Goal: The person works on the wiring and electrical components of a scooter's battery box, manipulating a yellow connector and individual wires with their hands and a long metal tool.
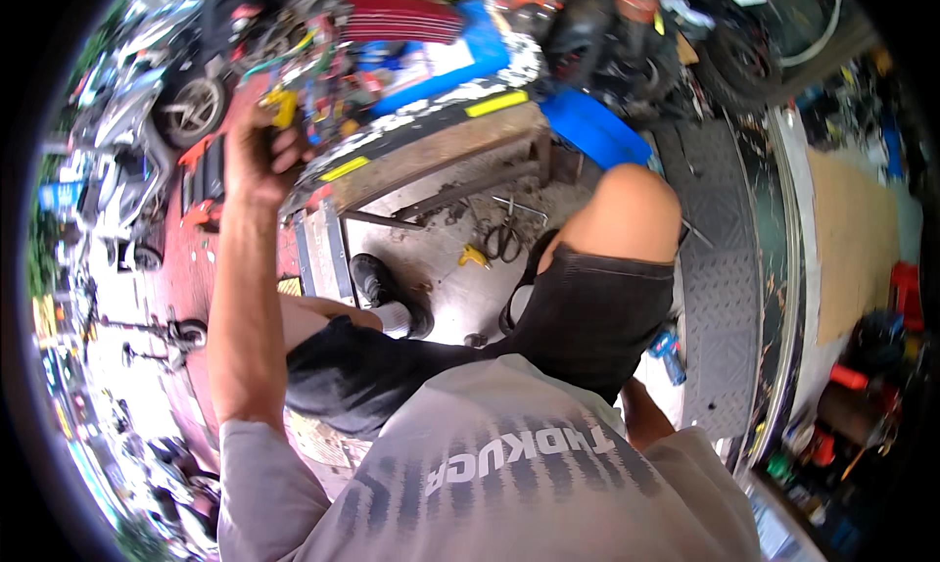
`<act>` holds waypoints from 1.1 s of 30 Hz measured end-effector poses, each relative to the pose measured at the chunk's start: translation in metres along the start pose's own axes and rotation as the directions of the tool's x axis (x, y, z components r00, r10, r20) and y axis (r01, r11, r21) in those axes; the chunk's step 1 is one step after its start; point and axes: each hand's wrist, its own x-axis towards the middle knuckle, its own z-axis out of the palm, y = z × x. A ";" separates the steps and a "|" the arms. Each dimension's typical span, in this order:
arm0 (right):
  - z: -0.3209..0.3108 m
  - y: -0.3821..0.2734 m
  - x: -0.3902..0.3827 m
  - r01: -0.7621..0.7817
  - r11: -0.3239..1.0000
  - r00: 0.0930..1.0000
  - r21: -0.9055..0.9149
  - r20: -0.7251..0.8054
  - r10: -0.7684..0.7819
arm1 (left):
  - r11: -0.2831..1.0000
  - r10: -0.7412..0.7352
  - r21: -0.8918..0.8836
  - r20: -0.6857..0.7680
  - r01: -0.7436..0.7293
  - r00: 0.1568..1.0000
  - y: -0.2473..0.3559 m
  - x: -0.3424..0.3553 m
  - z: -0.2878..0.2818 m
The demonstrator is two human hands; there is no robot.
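My left hand [259,161] is raised at the left end of the bench, its fingers curled around a small yellow object [282,108] whose kind I cannot make out. Thin coloured wires [311,82] lie in a tangle just beyond it. My right forearm [643,415] drops beside my right thigh, and the hand there is hidden. On the bench, a red ribbed panel [401,19] rests across a blue tray [487,43].
The wooden bench edge [441,156] carries yellow strips. Under it lie black-handled scissors [504,241] and a yellow tool [474,257]. A blue basin [595,129] stands right of the bench. Parked scooters [127,170] line the left, and a grey ramp [720,298] runs along the right.
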 end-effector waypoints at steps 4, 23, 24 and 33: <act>-0.024 0.015 0.015 0.058 0.998 0.997 -0.020 0.053 -0.057 | 0.999 0.031 -0.027 -0.061 -0.033 0.998 -0.002 -0.021 0.001; -0.398 -0.459 -0.134 0.901 0.386 0.057 -0.199 -0.826 -0.561 | 0.957 0.228 0.221 -0.170 -0.188 0.959 -0.023 -0.032 0.030; -0.397 -0.483 -0.136 0.910 0.334 0.010 -0.244 -0.794 -0.608 | 0.943 0.272 0.237 -0.150 -0.232 0.950 -0.029 -0.028 0.028; -0.404 -0.581 -0.072 0.832 0.234 -0.125 -0.503 -0.580 -0.805 | 0.933 0.267 0.252 -0.011 -0.256 0.963 -0.033 -0.037 0.020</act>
